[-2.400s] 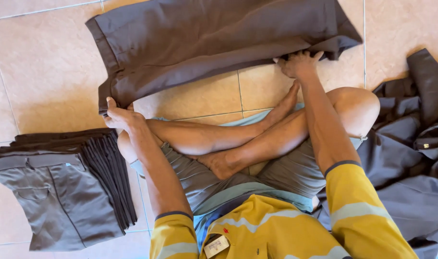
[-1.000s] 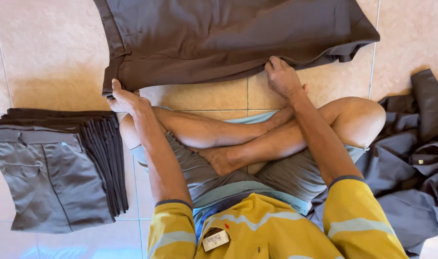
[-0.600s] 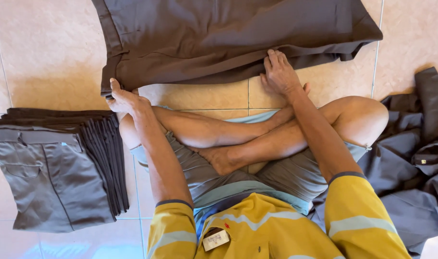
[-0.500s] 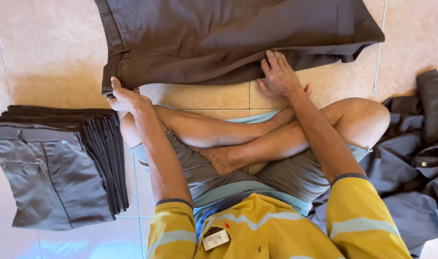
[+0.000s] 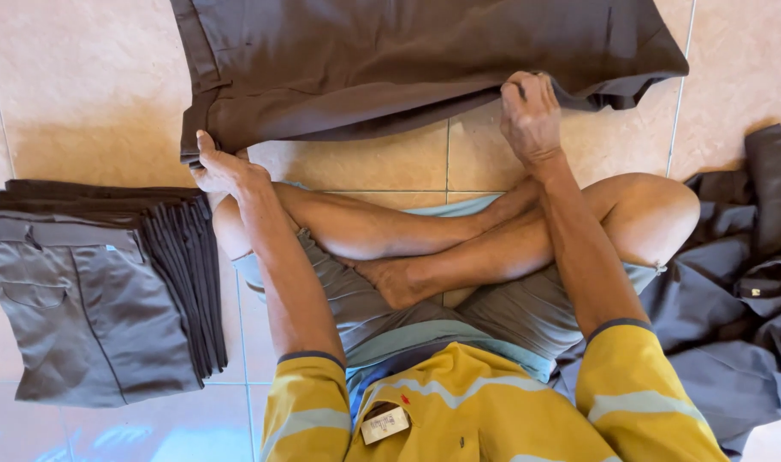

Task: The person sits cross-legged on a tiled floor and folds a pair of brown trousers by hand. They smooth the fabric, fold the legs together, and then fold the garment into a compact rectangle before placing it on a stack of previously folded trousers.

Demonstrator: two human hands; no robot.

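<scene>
Left hand (image 5: 222,168) is pinching the waistband corner of the dark grey trousers (image 5: 408,60) at upper centre; right hand (image 5: 530,115) is gripping their lower edge, fingers curled shut

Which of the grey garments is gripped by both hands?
The spread trousers in front of the crossed legs; the folded stack and crumpled pile lie untouched.

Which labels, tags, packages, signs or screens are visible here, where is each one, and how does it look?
Paper tag: on the front of the yellow shirt, bottom centre; small pale rectangle with dark print, slightly tilted.
Small label: on the loose grey garments at right; tiny pale patch, too small to describe further.
No packages, signs or screens.
</scene>
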